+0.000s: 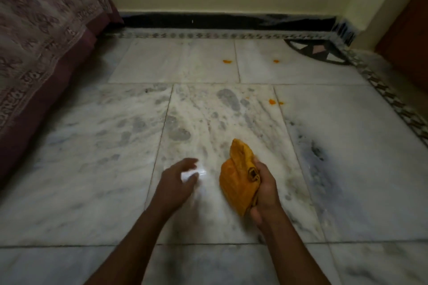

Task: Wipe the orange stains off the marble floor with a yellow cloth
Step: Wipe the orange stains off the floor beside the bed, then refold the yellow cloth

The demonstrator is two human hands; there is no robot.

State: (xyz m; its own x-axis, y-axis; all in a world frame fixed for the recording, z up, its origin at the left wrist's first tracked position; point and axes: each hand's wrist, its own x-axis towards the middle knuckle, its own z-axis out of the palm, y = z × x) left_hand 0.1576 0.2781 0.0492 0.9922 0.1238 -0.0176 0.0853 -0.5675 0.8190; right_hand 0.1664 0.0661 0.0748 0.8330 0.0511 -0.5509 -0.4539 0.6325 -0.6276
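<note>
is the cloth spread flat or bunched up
Bunched up. The cloth is crumpled into folds in the right hand, above the floor, not laid flat. The left hand is open and empty.

We find no text, label, brand, number or sign that can be read anywhere here; the bedspread (34, 37) left of the floor (359, 169) carries only a printed pattern, too blurred to tell as letters.
</note>
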